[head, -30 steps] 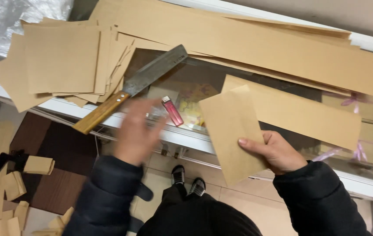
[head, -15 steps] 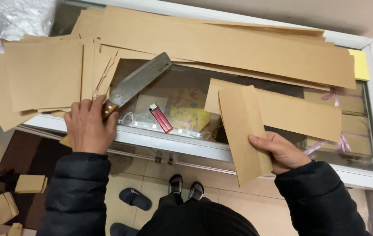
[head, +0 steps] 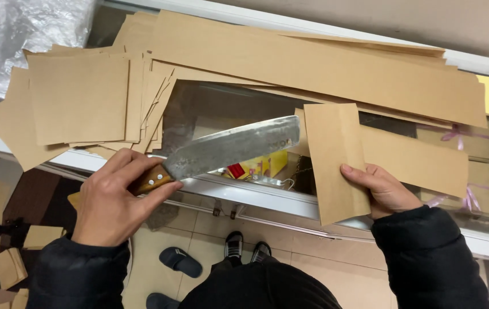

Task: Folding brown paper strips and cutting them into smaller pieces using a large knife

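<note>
Your left hand (head: pixel 107 203) grips the knife (head: pixel 221 151) at the tabletop's (head: pixel 256 191) near edge; your right hand (head: pixel 379 189) pinches a folded sheet (head: pixel 336 154), uncut as yet; cut sheets (head: pixel 78 100) lie stacked at left

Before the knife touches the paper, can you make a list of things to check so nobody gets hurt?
1. Knife grip: left hand wraps the wooden handle of the knife. Ok.
2. Paper grip: right hand pinches the folded brown sheet at its lower right edge. Ok.
3. Fingers away from the blade: right fingertips sit to the right of the blade tip, apart from it. Ok.
4. Sharp edge direction: cannot tell.
5. Firm surface below: glass counter with loose paper stacks. Not ok.
6. Feet under the counter edge, below the knife. Not ok.
</note>
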